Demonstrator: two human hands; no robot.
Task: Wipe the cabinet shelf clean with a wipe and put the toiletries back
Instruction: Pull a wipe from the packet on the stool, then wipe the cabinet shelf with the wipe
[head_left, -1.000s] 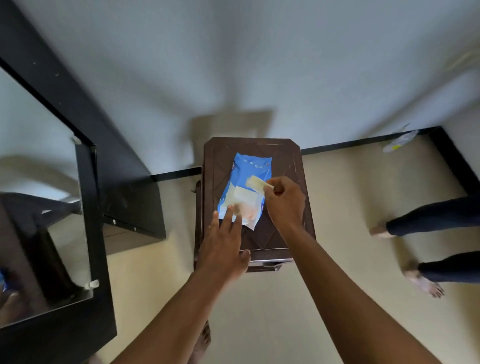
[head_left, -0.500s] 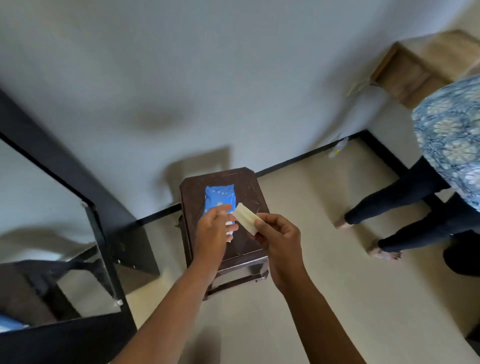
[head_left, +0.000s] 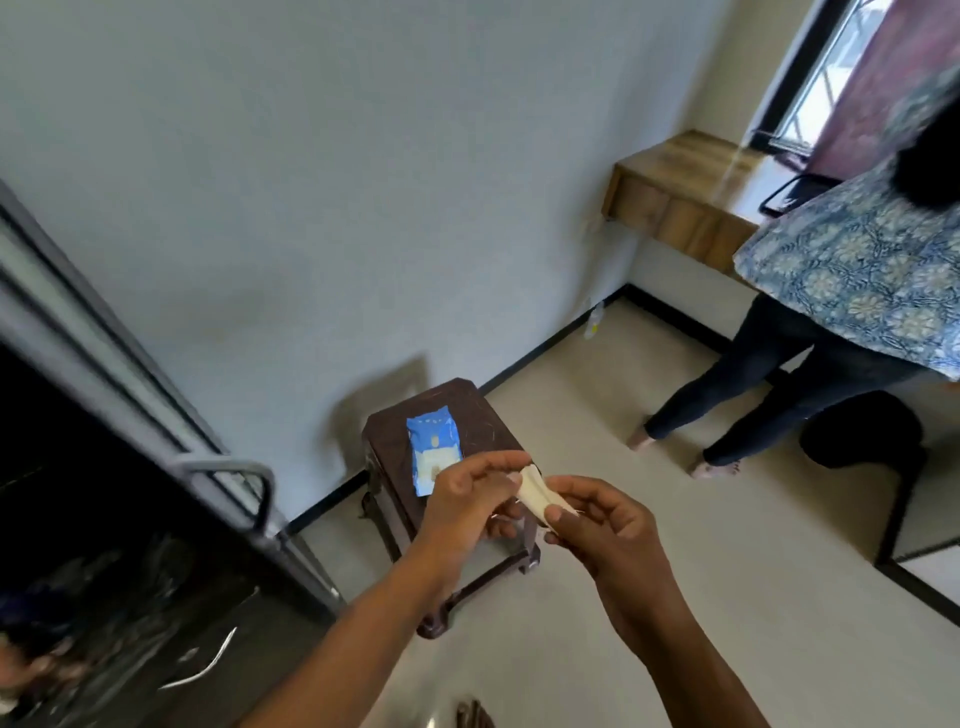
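A folded white wipe (head_left: 535, 493) is held between both hands above the floor. My left hand (head_left: 470, 499) pinches its left end and my right hand (head_left: 597, 514) pinches its right end. The blue wipe packet (head_left: 434, 457) lies flat on a dark brown stool (head_left: 483, 421) just behind my hands. A dark cabinet (head_left: 119, 519) with a metal handle fills the left side; its inside is blurred and dark.
Another person (head_left: 852, 291) in a blue patterned top and dark trousers stands barefoot at the right. A wooden wall shelf (head_left: 680, 197) hangs under a window. A black seat (head_left: 862, 431) stands at the right. A small bottle (head_left: 595, 322) lies by the skirting.
My left hand left the packet and took the wipe's other end. Both hands rose away from the stool, and the view swung up and to the right.
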